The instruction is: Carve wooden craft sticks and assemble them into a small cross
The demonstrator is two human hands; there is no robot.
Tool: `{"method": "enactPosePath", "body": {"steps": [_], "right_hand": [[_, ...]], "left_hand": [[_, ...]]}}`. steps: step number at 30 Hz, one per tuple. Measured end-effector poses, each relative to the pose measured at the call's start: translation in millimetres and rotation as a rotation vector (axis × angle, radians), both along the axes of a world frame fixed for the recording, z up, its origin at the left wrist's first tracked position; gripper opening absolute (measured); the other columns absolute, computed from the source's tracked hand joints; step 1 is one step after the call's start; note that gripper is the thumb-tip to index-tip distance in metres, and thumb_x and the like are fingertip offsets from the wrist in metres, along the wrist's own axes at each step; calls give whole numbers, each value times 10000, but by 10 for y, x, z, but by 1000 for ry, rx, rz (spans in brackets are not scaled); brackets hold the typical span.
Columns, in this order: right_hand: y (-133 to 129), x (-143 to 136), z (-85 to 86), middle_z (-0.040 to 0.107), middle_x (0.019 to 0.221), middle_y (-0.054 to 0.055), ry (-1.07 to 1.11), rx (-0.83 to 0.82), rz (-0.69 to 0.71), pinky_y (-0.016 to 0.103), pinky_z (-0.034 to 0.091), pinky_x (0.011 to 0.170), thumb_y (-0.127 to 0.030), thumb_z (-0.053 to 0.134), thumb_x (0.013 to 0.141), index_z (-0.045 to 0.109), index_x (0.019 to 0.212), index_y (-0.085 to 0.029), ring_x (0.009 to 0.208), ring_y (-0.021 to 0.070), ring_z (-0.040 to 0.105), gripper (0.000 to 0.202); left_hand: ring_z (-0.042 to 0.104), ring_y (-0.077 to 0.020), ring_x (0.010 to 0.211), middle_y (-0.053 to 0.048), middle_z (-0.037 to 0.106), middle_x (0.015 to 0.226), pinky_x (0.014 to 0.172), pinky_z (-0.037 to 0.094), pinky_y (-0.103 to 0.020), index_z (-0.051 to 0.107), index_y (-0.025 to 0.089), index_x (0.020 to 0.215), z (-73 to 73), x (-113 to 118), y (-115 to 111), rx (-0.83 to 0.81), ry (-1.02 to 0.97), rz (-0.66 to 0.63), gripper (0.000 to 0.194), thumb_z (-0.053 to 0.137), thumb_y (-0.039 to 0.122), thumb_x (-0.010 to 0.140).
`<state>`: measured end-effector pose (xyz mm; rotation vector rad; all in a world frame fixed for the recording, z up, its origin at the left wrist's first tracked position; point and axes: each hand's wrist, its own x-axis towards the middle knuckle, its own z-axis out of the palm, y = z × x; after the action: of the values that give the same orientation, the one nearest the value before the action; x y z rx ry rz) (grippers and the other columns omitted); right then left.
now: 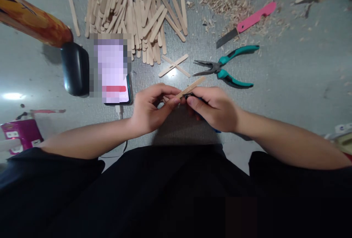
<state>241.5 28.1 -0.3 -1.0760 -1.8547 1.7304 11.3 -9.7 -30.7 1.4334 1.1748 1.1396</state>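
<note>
My left hand (156, 106) pinches a wooden craft stick (194, 87) between thumb and fingers, the stick slanting up to the right. Closed around a small dark tool (188, 95) with some blue on it, my right hand (214, 106) works against the stick's lower edge. Most of that tool is hidden in the palm, so its exact kind cannot be made out. Just beyond my hands, two craft sticks lie crossed (174, 65) on the table. Needle-nose pliers (220, 67) with teal handles rest spread beside them.
A large pile of craft sticks (148, 25) lies at the back. Right of it are wood shavings (225, 1) and a pink-handled saw blade knife (255, 17). On the left are a phone (125, 91) with a cable, a black case (75, 69) and an orange cylinder (35, 19).
</note>
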Motion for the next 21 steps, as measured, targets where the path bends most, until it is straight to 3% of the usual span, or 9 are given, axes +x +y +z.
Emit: {"method": "enactPosePath", "body": {"steps": [3,7,17,21], "right_hand": [[-11,6,-6,674,776,-22,33,2,44,276,491,598,-295,532,1173,688,992,-197,591,110,618,258],[-1,12,0,679,800,-27,76,-47,-51,254,496,550,-300,527,1180,695,1047,-196,558,94,626,238],[18,-37,97,674,760,-25,-10,-215,-97,245,497,482,-212,494,1150,680,1010,-197,497,100,628,233],[48,-30,109,677,731,-22,-20,-264,-84,250,495,462,-188,506,1128,678,951,-202,476,104,624,247]], "left_hand": [[780,-135,740,-64,851,886,684,629,-253,855,195,1086,7,-1,-3,-12,10,4,180,874,342,982],[769,-134,740,-69,852,909,670,612,-261,856,203,1093,22,9,-12,-12,32,25,201,870,376,991],[694,-128,695,-38,782,807,646,543,-272,859,221,1080,-9,-3,14,275,178,27,91,839,260,1000],[694,-130,691,-37,788,810,638,536,-274,860,230,1088,-9,-6,15,253,176,9,88,816,267,1021]]}}
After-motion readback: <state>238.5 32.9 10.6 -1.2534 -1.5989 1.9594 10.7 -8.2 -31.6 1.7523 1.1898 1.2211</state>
